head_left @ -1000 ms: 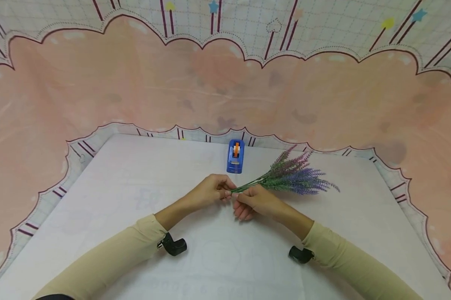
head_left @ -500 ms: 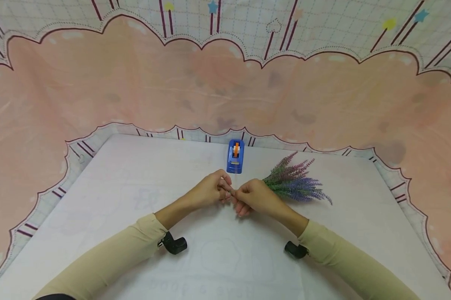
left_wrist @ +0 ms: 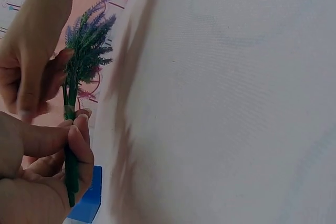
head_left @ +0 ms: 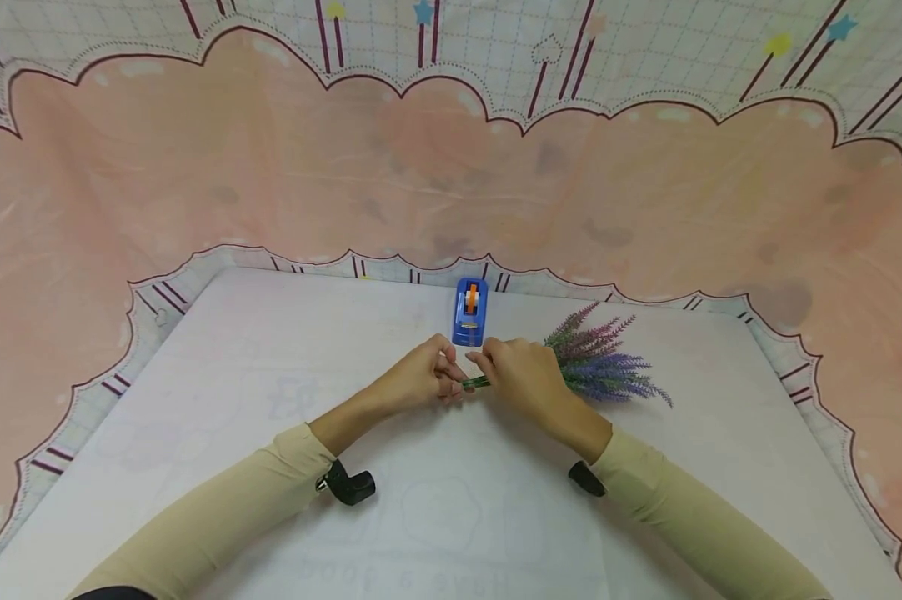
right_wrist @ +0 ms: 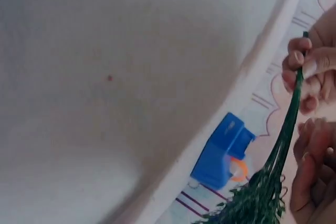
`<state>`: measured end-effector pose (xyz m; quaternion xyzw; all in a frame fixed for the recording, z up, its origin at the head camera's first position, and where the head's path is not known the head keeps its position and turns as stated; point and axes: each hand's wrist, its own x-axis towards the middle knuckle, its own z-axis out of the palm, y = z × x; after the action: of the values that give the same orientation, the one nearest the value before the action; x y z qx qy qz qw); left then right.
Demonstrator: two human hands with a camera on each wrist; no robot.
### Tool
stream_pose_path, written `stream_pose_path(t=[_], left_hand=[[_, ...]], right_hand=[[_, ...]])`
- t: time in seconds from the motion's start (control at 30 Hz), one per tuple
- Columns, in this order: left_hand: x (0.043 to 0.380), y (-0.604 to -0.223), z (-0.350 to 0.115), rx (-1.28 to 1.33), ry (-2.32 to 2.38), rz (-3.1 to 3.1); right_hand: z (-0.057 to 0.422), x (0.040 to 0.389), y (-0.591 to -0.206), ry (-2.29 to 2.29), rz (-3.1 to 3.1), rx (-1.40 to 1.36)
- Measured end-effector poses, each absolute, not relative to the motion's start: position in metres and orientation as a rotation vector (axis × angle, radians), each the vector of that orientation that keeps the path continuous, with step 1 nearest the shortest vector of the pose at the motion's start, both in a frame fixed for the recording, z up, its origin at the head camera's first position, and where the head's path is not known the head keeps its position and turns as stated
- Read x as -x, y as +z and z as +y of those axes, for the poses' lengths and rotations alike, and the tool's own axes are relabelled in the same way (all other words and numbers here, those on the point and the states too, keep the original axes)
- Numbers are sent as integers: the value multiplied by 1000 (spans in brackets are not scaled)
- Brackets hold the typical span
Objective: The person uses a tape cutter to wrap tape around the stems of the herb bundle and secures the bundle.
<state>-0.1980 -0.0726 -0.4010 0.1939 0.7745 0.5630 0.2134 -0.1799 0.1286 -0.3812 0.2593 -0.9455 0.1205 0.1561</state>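
A bunch of artificial lavender (head_left: 604, 367), pink-purple and blue-violet on green stems, points right above the table. My left hand (head_left: 421, 375) pinches its stem ends between thumb and fingers. In the left wrist view, a clear band that looks like tape (left_wrist: 69, 112) sits round the stems just above that pinch. My right hand (head_left: 526, 375) hovers beside the stems with loosely bent fingers, thumb toward the left hand. The right wrist view has this right hand (right_wrist: 315, 169) apart from the stems; whether a fingertip brushes them elsewhere, I cannot tell.
Just beyond the hands, a blue tape dispenser (head_left: 470, 312) with an orange hub stands near the far edge of the white table (head_left: 308, 333). A patterned pink cloth (head_left: 346, 183) hangs behind. Black wrist cameras (head_left: 349, 485) jut out below the sleeves.
My right hand has come away from its pinch by the left fingertips and moved slightly up and right along the stems. The left hand stays nearly in place; the flower heads have dipped slightly.
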Motion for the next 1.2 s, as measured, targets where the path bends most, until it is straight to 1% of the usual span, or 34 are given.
stream_pose_path(t=[0.2, 0.27, 0.47, 0.8, 0.93, 1.2], left_hand=[[198, -400, -75, -507, 1554, 2135], [198, -400, -76, -507, 1554, 2135], [198, -398, -76, -518, 1585, 2106], [202, -397, -77, -566, 1576, 2112], [203, -397, -77, -576, 1574, 2101], [202, -397, -79, -560, 1537, 2120]], right_hand=[[135, 177, -381, 404, -2382, -1104], [135, 175, -382, 371, -2347, -1159], [133, 177, -384, 413, -2530, -1099], [123, 173, -384, 591, -2754, -734], [123, 170, -389, 559, -2666, -783], [131, 169, -391, 313, -2523, -967]])
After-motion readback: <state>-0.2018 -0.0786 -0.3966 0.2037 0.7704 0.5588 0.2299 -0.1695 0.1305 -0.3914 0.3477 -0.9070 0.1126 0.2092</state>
